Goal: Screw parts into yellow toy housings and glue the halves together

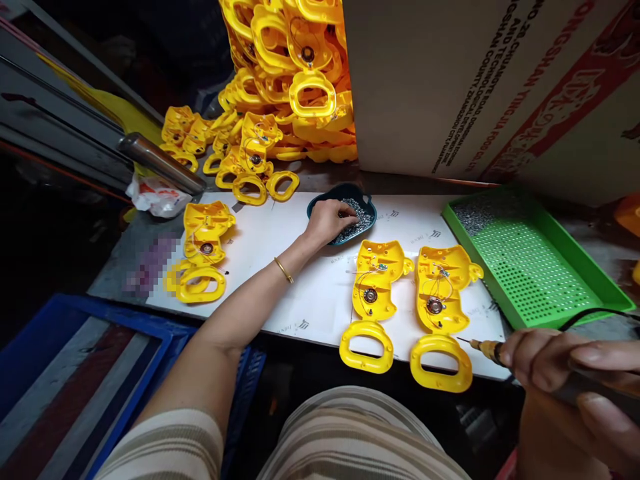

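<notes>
My left hand (pixel 331 220) reaches into a dark teal dish (pixel 371 230) of small metal screws (pixel 351 215). Its fingers are curled together at the screws; whatever is between them is too small to make out. My right hand (pixel 550 360), at the lower right, grips an electric screwdriver (pixel 487 347) whose thin bit points left. Near that bit lies a yellow plastic toy shell half (pixel 441 288) with wires, a small circuit board and a round speaker inside, a ring-shaped handle (pixel 441 385) below it. Left of it is a similar shell (pixel 379 280) with its own yellow handle (pixel 367 365).
Another shell (pixel 205 230) with handles lies left on the white board (pixel 290 307). Yellow parts (pixel 290 60) are piled behind. A green perforated tray (pixel 545 267) stands right, before a large carton (pixel 450 80). A metal cylinder (pixel 160 163) and blue crate (pixel 165 360) are left.
</notes>
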Demonstrator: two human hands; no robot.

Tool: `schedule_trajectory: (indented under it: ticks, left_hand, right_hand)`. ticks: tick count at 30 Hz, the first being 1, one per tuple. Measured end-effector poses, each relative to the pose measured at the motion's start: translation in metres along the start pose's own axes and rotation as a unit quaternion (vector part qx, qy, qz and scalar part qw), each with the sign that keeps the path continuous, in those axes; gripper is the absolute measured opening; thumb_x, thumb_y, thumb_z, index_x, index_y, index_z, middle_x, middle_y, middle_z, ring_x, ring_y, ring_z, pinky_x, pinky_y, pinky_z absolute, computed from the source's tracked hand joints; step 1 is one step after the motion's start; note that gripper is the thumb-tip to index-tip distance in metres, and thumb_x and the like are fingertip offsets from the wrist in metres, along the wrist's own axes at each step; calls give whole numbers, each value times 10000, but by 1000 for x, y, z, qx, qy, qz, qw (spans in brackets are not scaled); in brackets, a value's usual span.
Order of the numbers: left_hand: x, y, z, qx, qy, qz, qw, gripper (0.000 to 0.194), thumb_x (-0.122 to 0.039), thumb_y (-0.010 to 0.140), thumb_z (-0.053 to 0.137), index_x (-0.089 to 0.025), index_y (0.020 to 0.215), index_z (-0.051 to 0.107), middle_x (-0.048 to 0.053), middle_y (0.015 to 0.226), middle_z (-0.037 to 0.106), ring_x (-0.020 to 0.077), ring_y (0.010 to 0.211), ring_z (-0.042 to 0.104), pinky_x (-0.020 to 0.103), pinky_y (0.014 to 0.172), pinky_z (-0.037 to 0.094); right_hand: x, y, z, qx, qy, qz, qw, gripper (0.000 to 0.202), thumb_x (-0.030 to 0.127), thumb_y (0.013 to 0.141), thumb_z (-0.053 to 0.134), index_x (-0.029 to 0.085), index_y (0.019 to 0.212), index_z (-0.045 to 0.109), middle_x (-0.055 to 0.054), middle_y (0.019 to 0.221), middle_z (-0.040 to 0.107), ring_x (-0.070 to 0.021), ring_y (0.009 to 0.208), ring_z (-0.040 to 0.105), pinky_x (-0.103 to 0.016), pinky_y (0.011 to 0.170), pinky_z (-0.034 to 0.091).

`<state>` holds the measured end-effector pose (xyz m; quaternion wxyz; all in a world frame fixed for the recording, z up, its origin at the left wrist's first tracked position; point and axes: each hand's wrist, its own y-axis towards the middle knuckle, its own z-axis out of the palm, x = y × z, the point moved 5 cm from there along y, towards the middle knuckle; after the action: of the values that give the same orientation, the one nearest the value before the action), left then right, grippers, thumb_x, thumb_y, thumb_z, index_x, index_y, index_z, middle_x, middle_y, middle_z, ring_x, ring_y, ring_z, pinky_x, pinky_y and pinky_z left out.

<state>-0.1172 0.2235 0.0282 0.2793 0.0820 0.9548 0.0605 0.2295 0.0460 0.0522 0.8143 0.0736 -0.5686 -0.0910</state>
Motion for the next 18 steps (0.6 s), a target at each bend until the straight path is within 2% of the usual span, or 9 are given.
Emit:
schedule_trajectory:
  ticks: [2,4,6,8,10,13,15,18]
  left_hand:
    - [-2,-2,-6,-18,-33,-15,999,91,-197,772,747,-194,851,792,39,867,778,175,778,704,281,768,524]
    - [-11,-11,-13,-46,-69,-17,996,128,-149,786,709,-187,879,788,37,894,780,171,811,716,282,802,546]
    - [-30,-30,-18,-66,-120,6,991,144,-142,794,693,-178,898,785,40,912,781,163,826,724,277,808,569]
    - [-59,-58,-16,-52,-187,43,980,141,-161,805,694,-169,916,782,46,918,780,153,809,731,262,772,592]
    - [-90,-89,-3,5,-251,78,965,139,-162,821,687,-173,925,778,38,926,780,141,786,737,241,731,608]
    - [-125,-129,22,68,-308,101,944,162,-143,835,683,-172,971,766,28,953,779,131,803,744,203,743,609]
    - [-137,-145,39,83,-330,91,936,204,-154,853,671,-167,1043,746,35,1025,768,136,856,746,193,788,606]
    - [-141,-154,59,110,-355,64,926,308,-183,883,642,-167,1188,680,40,1127,740,136,907,743,186,828,599]
  right_hand:
    - [8,1,5,7,-93,-51,994,248,404,694,743,355,936,725,-53,438,483,-252,361,477,-481,329,366]
    - [13,3,18,50,-92,-89,990,220,364,762,650,330,973,705,-22,434,477,-220,347,469,-433,303,387]
    - [16,7,28,74,-56,-114,989,262,286,758,598,280,1001,693,0,467,501,-193,356,481,-390,297,401]
    - [18,12,35,60,-34,-127,990,272,265,742,602,233,998,689,9,512,534,-179,380,498,-375,314,418]
    - [21,17,40,22,-19,-133,991,249,256,740,631,209,978,689,13,531,551,-170,396,506,-369,337,434]
    - [29,21,53,6,10,-142,990,220,249,743,655,201,956,686,23,519,549,-149,392,495,-337,349,440]
    - [36,22,62,0,20,-144,989,193,269,754,666,208,937,681,39,497,513,-126,375,466,-304,342,426]
    - [42,20,73,3,25,-144,989,164,296,770,681,225,918,667,56,484,483,-110,359,451,-278,337,421]
